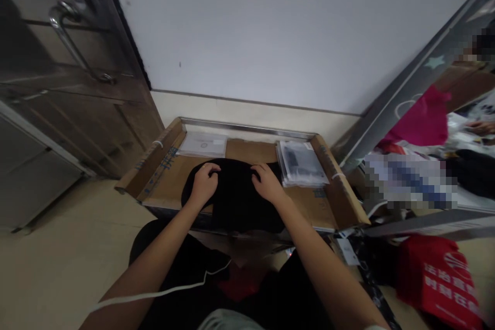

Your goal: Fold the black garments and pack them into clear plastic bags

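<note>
A piece of black cloth (240, 201) lies across the front middle of a cardboard-lined tray in front of me; dark and partly folded, its exact kind is hard to make out. My left hand (205, 181) is on its upper left part, fingers bent and closed on the fabric. On the upper right part, my right hand (266, 181) also has its fingers curled on the cloth. Right of that hand rests a stack of clear plastic bags (303, 164), with something dark showing inside. Flat clear plastic packaging (203, 143) lies at the tray's back left.
The cardboard tray (158, 185) has raised side flaps. A white wall (251, 36) rises behind it, and a metal door with a handle (73, 49) stands left. To the right are a cluttered shelf with magenta cloth (421, 118) and a red bag (436, 273). A white cable (154, 294) crosses my lap.
</note>
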`<move>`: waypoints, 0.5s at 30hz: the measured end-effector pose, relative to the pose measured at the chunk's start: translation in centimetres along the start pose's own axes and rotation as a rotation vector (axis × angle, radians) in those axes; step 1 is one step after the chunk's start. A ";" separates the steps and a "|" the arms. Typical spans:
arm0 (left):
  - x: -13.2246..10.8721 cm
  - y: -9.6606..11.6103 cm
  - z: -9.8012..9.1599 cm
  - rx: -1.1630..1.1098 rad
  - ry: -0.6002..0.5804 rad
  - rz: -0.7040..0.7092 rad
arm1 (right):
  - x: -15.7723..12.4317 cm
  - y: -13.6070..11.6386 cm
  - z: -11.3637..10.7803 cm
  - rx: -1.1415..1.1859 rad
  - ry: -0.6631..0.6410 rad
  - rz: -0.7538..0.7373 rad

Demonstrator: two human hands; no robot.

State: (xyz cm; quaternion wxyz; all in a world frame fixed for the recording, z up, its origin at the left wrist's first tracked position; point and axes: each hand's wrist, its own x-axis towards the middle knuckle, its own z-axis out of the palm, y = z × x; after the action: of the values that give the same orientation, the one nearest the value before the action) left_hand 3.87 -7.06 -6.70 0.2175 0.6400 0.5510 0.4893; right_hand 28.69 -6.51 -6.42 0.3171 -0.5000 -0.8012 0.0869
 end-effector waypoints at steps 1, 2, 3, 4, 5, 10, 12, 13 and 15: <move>0.0 0.0 0.0 0.006 0.002 0.004 | -0.1 0.3 0.0 0.001 0.003 0.008; 0.0 0.1 0.0 0.020 0.004 0.009 | -0.2 0.6 0.0 -0.001 0.004 0.012; -0.1 0.2 0.0 0.048 0.008 0.018 | -0.3 0.7 0.0 -0.005 0.003 0.013; -0.1 0.4 -0.2 0.097 0.020 0.031 | -0.4 0.7 0.0 -0.011 0.001 0.012; -0.1 0.7 -0.4 0.169 0.043 0.043 | -0.5 0.7 0.0 -0.018 -0.001 0.011; 0.3 1.2 -2.9 0.592 0.155 -0.091 | -0.3 0.2 0.1 -0.065 -0.040 0.006; 0.9 0.8 -3.9 0.658 0.070 -0.200 | -0.1 -0.1 0.1 -0.093 -0.073 0.005; 1.3 0.4 -4.3 0.669 0.008 -0.249 | 0.1 -0.2 0.1 -0.107 -0.091 0.006; 2.1 -0.3 -5.1 0.646 -0.116 -0.334 | 0.4 -0.4 0.1 -0.134 -0.123 0.013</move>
State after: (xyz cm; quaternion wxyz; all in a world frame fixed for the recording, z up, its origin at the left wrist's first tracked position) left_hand -0.86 -6.38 -4.01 0.1122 0.6035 0.7608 0.2105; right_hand 28.20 -6.36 -6.09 0.2327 -0.5189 -0.8199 0.0658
